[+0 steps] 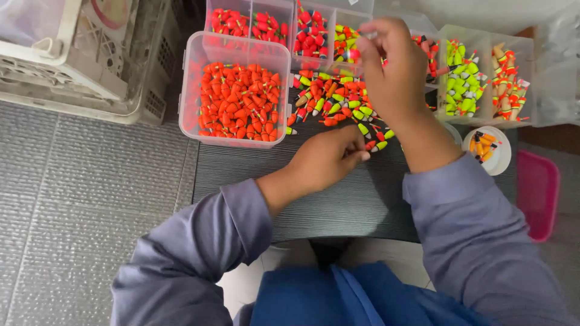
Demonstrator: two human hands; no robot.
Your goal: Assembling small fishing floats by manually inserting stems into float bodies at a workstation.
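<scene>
1. My left hand rests on the dark table, fingers curled nearly closed, the fingertips pinching at a small float at the near edge of the loose pile of floats; I cannot tell whether the float is fully gripped or only touched
2. My right hand is raised above the far side of that pile, fingers bunched together near the divided clear box; something small and pale sits at the fingertips, but I cannot tell what it is
3. The loose pile lies on the table between both hands, a mix of red, orange, yellow-green and white floats, spread from just right of the clear tub across to below my right wrist
4. The clear tub stands at the table's left edge, filled with orange floats, touching or just beside the pile
5. The divided clear box sits behind the pile, its compartments holding red and mixed-colour floats
6. A second clear box stands to the right, with yellow-green floats in one compartment and orange-and-tan ones in the next
7. A small white round cup holds a few orange floats, near my right forearm
8. A pink tray lies beyond the table's right edge, and a pale plastic crate stands on the grey floor to the left
</scene>
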